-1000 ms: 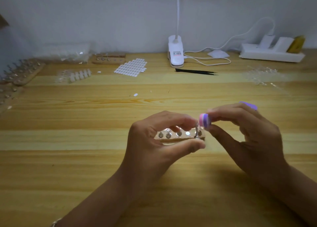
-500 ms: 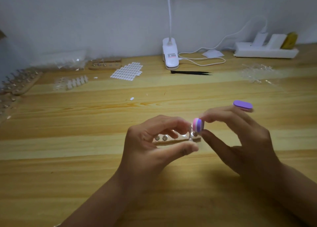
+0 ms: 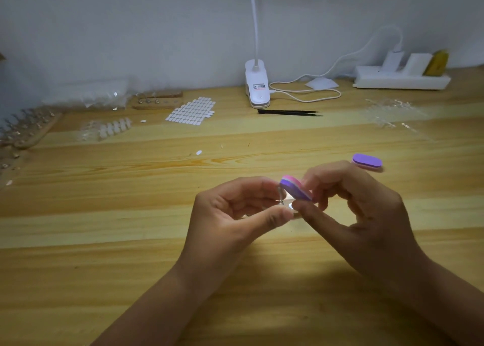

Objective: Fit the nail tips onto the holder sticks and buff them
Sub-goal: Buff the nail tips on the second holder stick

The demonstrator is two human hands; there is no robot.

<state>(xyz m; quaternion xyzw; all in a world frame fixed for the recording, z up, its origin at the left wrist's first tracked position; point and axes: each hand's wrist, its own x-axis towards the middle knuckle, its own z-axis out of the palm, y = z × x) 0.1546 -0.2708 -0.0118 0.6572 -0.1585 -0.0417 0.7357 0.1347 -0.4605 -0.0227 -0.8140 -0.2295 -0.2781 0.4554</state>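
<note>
At right hand, buffer aslant, down-right.

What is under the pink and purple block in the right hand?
A thin holder stick, held in the left hand, touches the lower edge of the block. The block and fingers hide whether a nail tip sits on it.

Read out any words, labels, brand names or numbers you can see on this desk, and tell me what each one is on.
Label on the clip lamp base: red and dark print, too blurred to read.
Power strip: no print visible.
Buffer block and spare purple buffer: no print visible.
Nothing else here shows readable text.
</note>
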